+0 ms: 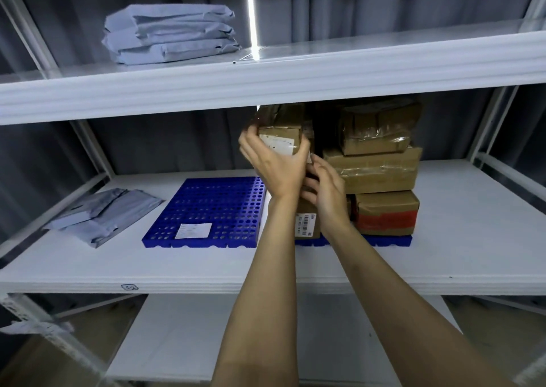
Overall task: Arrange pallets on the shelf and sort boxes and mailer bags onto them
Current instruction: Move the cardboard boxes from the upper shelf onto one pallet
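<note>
My left hand (276,162) grips a small taped cardboard box (280,129) from its left side, held high just under the upper shelf. Just below it my right hand (326,191) has loosely curled fingers against a lower box (307,224) with a barcode label. Both boxes belong to a left stack on the right blue pallet (393,240). Beside them rises a second stack of three cardboard boxes (375,168). An empty blue perforated pallet (206,212) with a white label lies to the left on the middle shelf (88,268).
Grey mailer bags (100,213) lie loose at the left of the middle shelf. A folded stack of grey mailer bags (170,36) rests on the upper shelf (266,76). The shelf's metal uprights stand at both sides. A lower shelf shows beneath.
</note>
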{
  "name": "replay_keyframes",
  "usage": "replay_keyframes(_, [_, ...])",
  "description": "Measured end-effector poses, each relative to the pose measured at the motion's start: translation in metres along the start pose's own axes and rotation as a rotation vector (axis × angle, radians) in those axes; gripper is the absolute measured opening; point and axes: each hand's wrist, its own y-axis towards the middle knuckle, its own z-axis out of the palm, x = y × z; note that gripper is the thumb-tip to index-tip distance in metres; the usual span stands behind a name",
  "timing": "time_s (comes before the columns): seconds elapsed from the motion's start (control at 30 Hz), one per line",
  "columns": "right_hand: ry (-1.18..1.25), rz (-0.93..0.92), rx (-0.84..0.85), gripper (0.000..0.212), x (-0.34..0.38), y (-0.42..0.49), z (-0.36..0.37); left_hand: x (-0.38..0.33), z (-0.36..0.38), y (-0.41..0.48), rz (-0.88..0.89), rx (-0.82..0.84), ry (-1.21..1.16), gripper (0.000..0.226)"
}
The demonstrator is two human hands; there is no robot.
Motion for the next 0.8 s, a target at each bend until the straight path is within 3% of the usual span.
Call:
replay_keyframes(0.13, [-0.017,-0.047,-0.031,0.031,0.004,0.012,-0.005,0.006,0.028,0.01,-0.058,0.059,0.074,0.092])
replay_keyframes(0.5, [-0.003,-0.056,-0.06,0.031,0.006,0.032,-0.008,0.019,0.048,0.017,-0.063,0.137,0.172,0.108])
replay_keyframes(0.8, [-0.004,-0.077,-0.098,0.032,0.009,0.039,-0.014,0.02,0.043,0.007,-0.097,0.189,0.224,0.099])
